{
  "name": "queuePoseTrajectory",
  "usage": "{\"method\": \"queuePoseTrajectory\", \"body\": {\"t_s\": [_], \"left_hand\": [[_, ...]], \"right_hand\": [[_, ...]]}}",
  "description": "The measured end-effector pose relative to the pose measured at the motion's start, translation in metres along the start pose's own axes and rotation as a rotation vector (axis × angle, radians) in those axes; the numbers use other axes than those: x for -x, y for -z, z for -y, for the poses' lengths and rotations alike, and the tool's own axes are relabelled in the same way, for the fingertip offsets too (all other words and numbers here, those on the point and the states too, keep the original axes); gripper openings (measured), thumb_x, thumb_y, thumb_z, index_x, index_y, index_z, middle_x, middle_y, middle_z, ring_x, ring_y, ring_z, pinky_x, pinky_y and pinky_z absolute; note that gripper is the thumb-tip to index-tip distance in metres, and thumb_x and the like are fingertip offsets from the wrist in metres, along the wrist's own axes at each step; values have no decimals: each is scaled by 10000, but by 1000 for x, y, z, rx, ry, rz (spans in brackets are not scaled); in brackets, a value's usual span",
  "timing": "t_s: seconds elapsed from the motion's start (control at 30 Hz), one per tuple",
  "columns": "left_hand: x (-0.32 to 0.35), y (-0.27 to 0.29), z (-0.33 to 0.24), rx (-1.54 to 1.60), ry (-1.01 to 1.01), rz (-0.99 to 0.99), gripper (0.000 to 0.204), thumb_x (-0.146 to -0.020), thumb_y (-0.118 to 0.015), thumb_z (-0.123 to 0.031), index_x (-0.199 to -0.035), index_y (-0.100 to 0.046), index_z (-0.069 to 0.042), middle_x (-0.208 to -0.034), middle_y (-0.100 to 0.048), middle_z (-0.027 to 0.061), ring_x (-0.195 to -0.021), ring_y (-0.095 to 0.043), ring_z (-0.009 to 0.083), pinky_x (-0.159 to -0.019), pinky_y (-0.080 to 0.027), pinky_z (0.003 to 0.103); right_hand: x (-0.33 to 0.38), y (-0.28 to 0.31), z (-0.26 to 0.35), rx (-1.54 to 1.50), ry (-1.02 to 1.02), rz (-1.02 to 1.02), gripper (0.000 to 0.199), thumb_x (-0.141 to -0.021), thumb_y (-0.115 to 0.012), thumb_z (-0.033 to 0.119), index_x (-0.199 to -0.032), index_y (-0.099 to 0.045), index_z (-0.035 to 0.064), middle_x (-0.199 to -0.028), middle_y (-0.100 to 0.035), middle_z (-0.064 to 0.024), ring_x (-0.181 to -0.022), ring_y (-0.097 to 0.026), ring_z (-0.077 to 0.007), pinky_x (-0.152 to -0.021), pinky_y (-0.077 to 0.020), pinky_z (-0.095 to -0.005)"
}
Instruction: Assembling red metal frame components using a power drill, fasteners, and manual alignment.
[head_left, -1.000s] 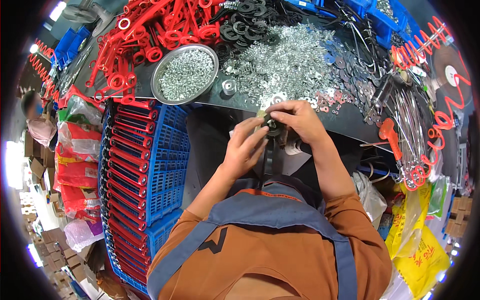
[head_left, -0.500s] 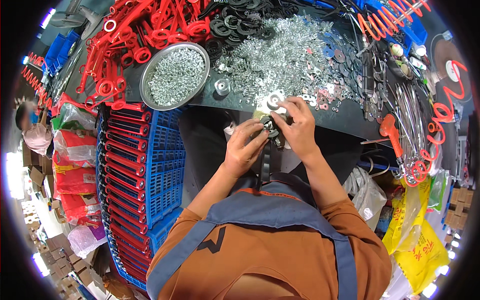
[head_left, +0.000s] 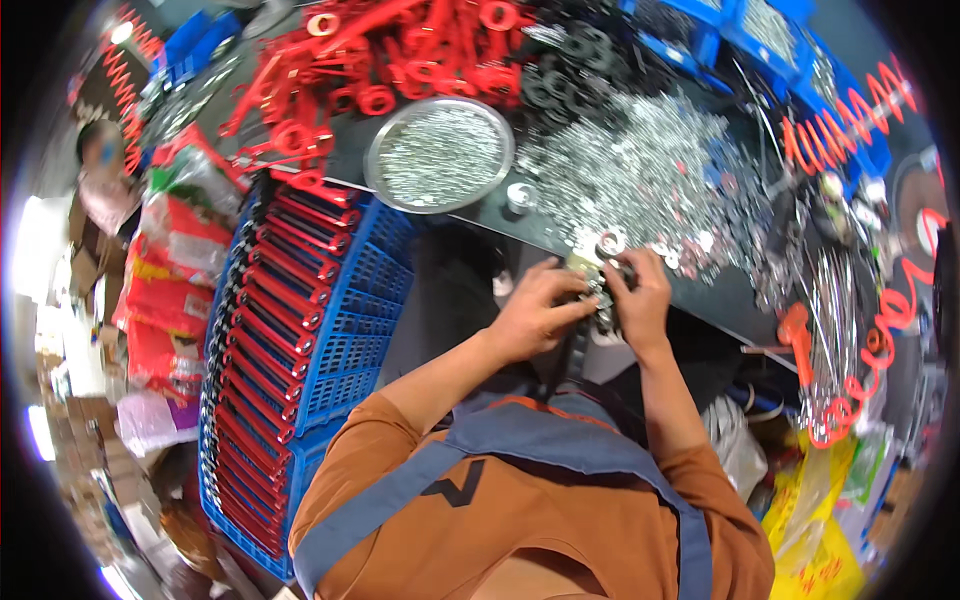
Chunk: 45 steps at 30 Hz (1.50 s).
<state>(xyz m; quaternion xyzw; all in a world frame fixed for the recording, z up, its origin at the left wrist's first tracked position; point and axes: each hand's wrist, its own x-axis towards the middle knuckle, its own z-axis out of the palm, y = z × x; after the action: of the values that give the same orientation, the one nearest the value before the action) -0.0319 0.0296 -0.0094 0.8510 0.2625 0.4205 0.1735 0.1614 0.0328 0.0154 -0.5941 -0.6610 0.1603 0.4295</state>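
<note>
At the bench's front edge both my hands come together over the small round metal head of a dark-handled tool [head_left: 567, 366]. My left hand [head_left: 540, 312] closes on this head from the left, thumb and fingertips pinched. From the other side my right hand [head_left: 643, 300] has thumb and forefinger bent together beside the head; motion blur hides what lies between them. The dark handle runs from the head down toward my apron. Just beyond my fingers a pale round disc with a hole [head_left: 609, 243] sits on a small block at the edge.
A heap of small silvery parts [head_left: 630, 170] covers the bench [head_left: 480, 213], with a round metal pan [head_left: 376, 180] of pins left of it. Red handles [head_left: 430, 60] and black rings [head_left: 570, 75] lie behind. Blue crates [head_left: 360, 300] of red tools stand at left; an orange-handled tool [head_left: 797, 340] hangs right.
The whole view has swung, so the bench and my hands appear further right and lower. My right fingers have come down off the pale disc to beside the tool's head.
</note>
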Motion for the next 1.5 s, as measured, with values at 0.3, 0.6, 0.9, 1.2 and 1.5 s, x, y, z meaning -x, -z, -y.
{"method": "queuePoseTrajectory", "body": {"t_s": [0.3, 0.6, 0.9, 1.2, 1.5], "left_hand": [[4, 220, 111, -791, 470, -928, 117, -814, -647, -71, -923, -647, -31, -888, -632, 131, -843, -585, 307, -739, -458, 398], [-24, 316, 220, -593, 1087, -513, 456, -725, -710, -443, -947, -684, -45, -901, -678, 191, -910, -651, 333, -809, -499, 410], [-41, 252, 208, -158, 956, -471, 396, -886, -632, -377, -785, -696, 1, -689, -613, 63, -689, -528, 129, -673, -438, 307], [-40, 323, 157, 1292, 240, -1282, 369, -979, -490, -282, -1082, -509, 72, -1040, -530, 218, -1108, -529, 364, -1041, -400, 569], [-56, 208, 2, 56, 511, -330, 307, -879, -665, -249, -688, -632, -13, -736, -673, 64, -591, -581, 129, -547, -455, 284]], "right_hand": [[31, 42, -11, -106, -145, -162, 83, -879, -584, 44, -930, -602, -20, -898, -545, -50, -795, -520, -116, -679, -426, -244], [39, 16, 5, -79, -79, -47, 69, -840, -603, 37, -872, -619, -23, -854, -568, -75, -735, -551, -151, -660, -439, -260], [34, 18, 15, -61, 10, -43, 70, -825, -619, 33, -875, -626, -17, -850, -577, -86, -751, -563, -170, -676, -446, -272], [41, 37, 10, -147, -44, -124, 70, -841, -604, 27, -889, -633, -14, -863, -581, -65, -758, -545, -133, -682, -436, -249], [-1, 42, 76, -460, 91, -81, 282, -839, -611, 29, -1111, -565, -26, -1068, -585, -121, -979, -570, -193, -868, -446, -308]]}}
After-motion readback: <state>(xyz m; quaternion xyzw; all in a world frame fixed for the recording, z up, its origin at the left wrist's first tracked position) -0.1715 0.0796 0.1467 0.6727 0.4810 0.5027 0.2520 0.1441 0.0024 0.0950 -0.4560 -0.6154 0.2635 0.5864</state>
